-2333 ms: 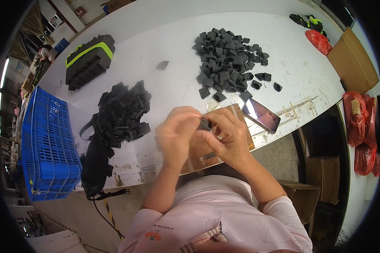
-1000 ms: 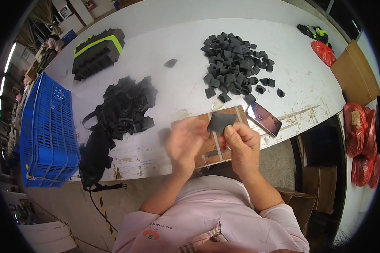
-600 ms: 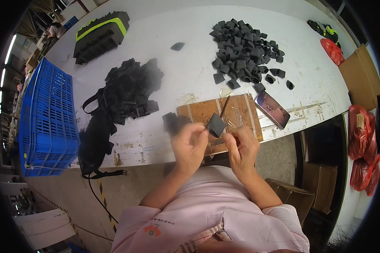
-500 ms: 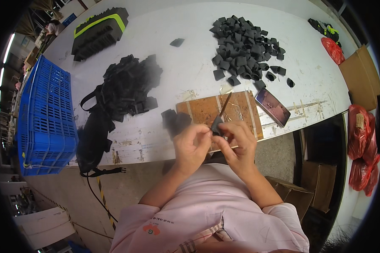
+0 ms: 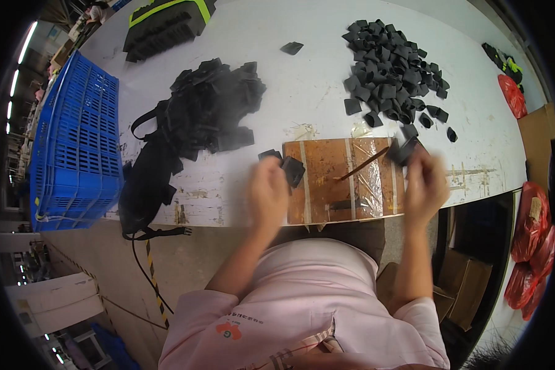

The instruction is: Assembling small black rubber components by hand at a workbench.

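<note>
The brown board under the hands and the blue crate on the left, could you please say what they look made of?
Brown board: seemingly wood, glossy under clear tape strips that catch the light. Blue crate: moulded plastic, by its uniform colour and slotted lattice walls.

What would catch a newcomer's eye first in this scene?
Probably the bright blue plastic crate at the table's left edge, then the heap of small black foam pieces at upper right. Near the front edge, the left hand holds a black piece beside a brown taped board; the right hand is blurred.
</note>
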A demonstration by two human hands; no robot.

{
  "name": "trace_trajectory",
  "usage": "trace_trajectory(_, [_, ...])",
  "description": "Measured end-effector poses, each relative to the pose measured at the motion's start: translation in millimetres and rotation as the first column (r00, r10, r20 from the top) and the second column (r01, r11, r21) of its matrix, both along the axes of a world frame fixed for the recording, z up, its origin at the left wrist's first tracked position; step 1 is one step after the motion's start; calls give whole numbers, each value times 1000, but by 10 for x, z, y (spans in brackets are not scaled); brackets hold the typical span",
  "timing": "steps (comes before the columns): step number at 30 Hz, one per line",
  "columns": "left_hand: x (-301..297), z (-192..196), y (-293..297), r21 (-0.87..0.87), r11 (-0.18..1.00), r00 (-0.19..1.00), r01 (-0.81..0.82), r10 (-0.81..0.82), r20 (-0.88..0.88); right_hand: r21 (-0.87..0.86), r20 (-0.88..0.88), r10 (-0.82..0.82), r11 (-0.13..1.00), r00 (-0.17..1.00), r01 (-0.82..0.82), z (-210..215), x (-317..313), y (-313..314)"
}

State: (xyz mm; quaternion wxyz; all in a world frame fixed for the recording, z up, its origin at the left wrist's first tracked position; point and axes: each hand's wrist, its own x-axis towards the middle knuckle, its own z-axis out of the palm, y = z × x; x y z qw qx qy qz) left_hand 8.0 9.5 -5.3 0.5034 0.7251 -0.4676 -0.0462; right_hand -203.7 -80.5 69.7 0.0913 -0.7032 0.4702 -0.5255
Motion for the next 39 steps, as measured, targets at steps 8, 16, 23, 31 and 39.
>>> trace_trajectory(8, [553,-456,-118,390,920,997,-32,-1,82,515,334,56,825,941,-233,-154,2,52])
trace_trajectory(16, [470,-12,12,-13,927,818,376,-325,474,743,669,89,-74,738,-665,-398,850,315])
trace_trajectory(23, [78,100,217,-188,954,946,234,-268,-183,276,897,-302,-184,322,-943,-681,985,256])
trace_trajectory(31, [123,156,133,-58,920,157,387,-128,-979,316,894,-282,-151,347,-937,-590,910,249])
trace_trajectory(39, [5,69,186,181,926,743,332,-139,-654,205,-99,279,945,955,-255,-378,822,480])
